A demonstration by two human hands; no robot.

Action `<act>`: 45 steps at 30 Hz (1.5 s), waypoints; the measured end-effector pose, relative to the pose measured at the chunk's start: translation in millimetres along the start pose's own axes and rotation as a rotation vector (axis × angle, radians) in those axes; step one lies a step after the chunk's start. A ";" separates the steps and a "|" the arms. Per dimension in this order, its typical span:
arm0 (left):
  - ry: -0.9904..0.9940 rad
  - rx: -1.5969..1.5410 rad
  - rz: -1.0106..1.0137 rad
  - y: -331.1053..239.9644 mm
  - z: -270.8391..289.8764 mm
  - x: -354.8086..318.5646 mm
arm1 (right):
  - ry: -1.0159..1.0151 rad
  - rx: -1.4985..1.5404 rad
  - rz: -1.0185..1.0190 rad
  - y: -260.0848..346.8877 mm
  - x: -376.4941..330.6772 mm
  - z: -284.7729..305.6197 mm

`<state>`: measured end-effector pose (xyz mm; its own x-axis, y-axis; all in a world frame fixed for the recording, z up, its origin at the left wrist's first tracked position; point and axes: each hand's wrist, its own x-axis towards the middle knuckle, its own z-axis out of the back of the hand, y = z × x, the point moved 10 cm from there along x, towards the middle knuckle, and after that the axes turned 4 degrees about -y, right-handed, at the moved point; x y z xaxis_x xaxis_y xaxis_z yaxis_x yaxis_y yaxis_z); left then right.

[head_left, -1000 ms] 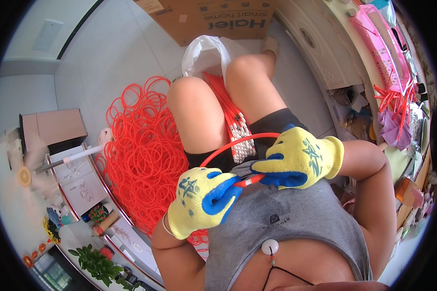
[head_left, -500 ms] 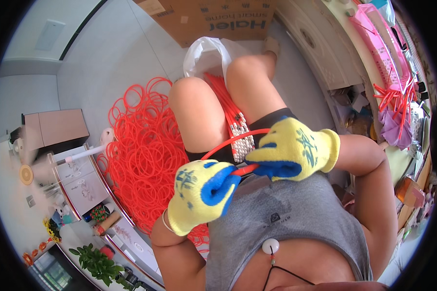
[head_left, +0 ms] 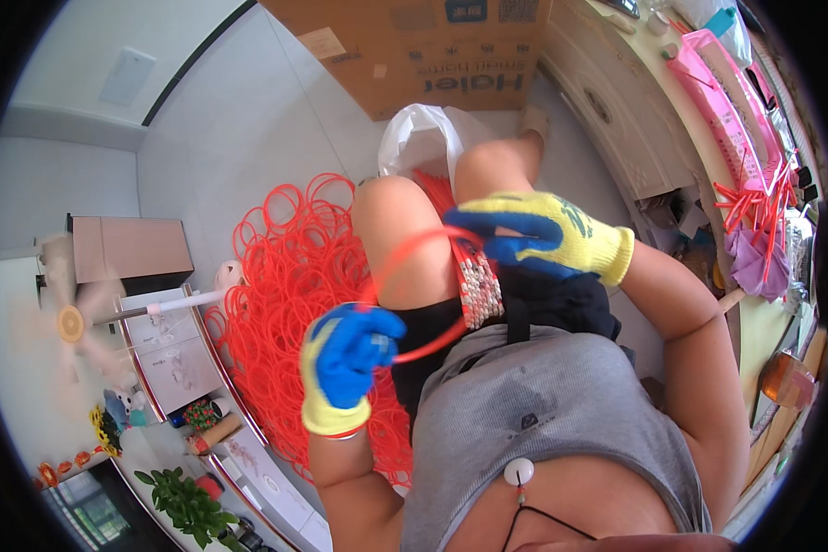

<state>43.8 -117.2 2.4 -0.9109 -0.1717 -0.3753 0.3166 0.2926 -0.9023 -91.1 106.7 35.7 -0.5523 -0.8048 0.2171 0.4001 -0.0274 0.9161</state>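
Observation:
Yellow-and-blue work gloves cover both my hands. My left hand (head_left: 345,354) is closed on the near left side of a red tubing ring (head_left: 432,347), which stands out over my thighs. Beyond the ring, my right hand (head_left: 547,230) has its fingers stretched forward and the thumb apart, with nothing visible in its grasp. Its fingertips are close to the ring's far edge; whether they touch it I cannot tell. Between my thighs lies a bundle of red tubes with white-and-dark ends (head_left: 480,293), partly under the right hand. A big heap of red rings (head_left: 294,304) spreads over the floor at my left.
A white plastic bag (head_left: 423,138) stands beyond my knees, before a cardboard box (head_left: 386,87). On the right runs a cabinet (head_left: 607,120) with pink baskets (head_left: 722,101) and loose red tubes (head_left: 754,198) on top. A fan (head_left: 72,322) and potted plant (head_left: 184,501) are at the left.
My hands were together at one spot on the ring. The right hand has come off it and moved up and away; the left hand has shifted left, still holding the ring.

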 end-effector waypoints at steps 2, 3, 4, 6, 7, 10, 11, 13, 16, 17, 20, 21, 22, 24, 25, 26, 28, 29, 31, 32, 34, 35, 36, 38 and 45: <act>-0.246 -0.054 -0.070 -1.0 70.5 -5.6 | -0.069 -0.383 0.031 -34.0 -12.1 4.3; -0.365 -0.075 -0.106 -1.8 105.4 -10.3 | -0.030 -0.508 -0.017 -46.9 -16.2 -3.7; -0.521 0.130 -0.205 -14.2 137.8 -25.0 | 0.012 -0.631 -0.064 -59.9 -20.2 -10.8; -0.668 0.440 -0.265 -21.4 183.2 -46.4 | 0.109 -0.736 0.160 -60.2 -17.8 -39.4; -0.680 0.628 -0.266 -13.2 208.3 -58.6 | 0.206 -0.756 0.103 -66.7 -12.5 -53.1; -0.710 0.949 -0.273 7.0 238.5 -73.8 | 0.285 -0.790 0.228 -77.8 0.2 -80.2; -0.746 0.899 -0.280 9.2 226.7 -75.3 | 0.321 -0.793 0.277 -78.1 3.9 -88.7; -0.745 0.749 -0.205 18.8 224.2 -73.8 | 0.371 -0.832 0.322 -81.1 8.5 -90.5; -0.714 0.429 -0.212 33.9 197.7 -59.5 | 0.326 -0.829 0.409 -73.6 10.9 -87.1; -0.726 0.418 -0.156 30.8 180.7 -50.8 | 0.263 -0.803 0.447 -67.1 10.0 -83.5; -0.607 0.470 -0.298 14.7 117.2 -23.8 | 0.087 -0.475 0.425 -35.9 20.4 -51.2; -0.560 0.339 -0.283 18.6 96.5 -18.2 | -0.057 -0.291 0.275 -18.8 27.8 -19.8; -0.515 0.214 -0.271 17.9 71.6 -15.9 | -0.199 -0.101 0.127 -4.9 29.7 11.6; -0.099 0.511 -0.467 -8.0 -10.2 -5.4 | -0.504 0.484 0.286 18.5 20.1 87.0; 0.073 0.504 -0.459 -3.3 -35.7 1.5 | -0.626 0.763 0.295 15.3 0.9 122.1; 0.220 0.349 -0.260 13.6 -59.6 4.3 | -0.564 0.918 0.418 38.4 -8.0 155.6; 0.444 0.135 0.024 41.8 -103.5 11.6 | -0.490 1.123 0.590 76.5 -44.6 226.8; 0.475 0.011 0.104 50.3 -117.1 15.2 | -0.475 1.199 0.641 87.8 -66.0 259.0; 0.464 -0.318 0.184 63.8 -132.7 28.0 | -0.606 1.257 0.642 81.8 -110.7 293.7; 0.436 -0.523 0.185 75.4 -135.1 43.1 | -0.608 1.322 0.624 73.5 -126.8 298.7; 0.422 -0.820 0.128 90.4 -125.4 74.4 | -0.615 1.456 0.584 55.4 -157.4 307.5; 0.371 -0.853 0.035 78.2 -122.4 83.8 | -0.647 1.442 0.595 39.7 -169.8 303.1; 0.315 -0.880 -0.058 65.1 -116.8 89.3 | -0.702 1.469 0.595 16.4 -181.8 297.2; 0.264 -0.861 -0.172 47.0 -99.8 94.9 | -0.824 1.559 0.575 -32.7 -199.2 281.7; 0.292 -0.951 -0.518 -13.5 -49.4 102.9 | -1.324 1.459 0.414 -107.0 -162.9 209.7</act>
<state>-67.3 -92.3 -13.5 -0.9408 -0.2902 0.1753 -0.3356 0.8709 -0.3591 -197.3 365.0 -26.9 -0.9661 0.2332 -0.1109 0.2170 0.9659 0.1413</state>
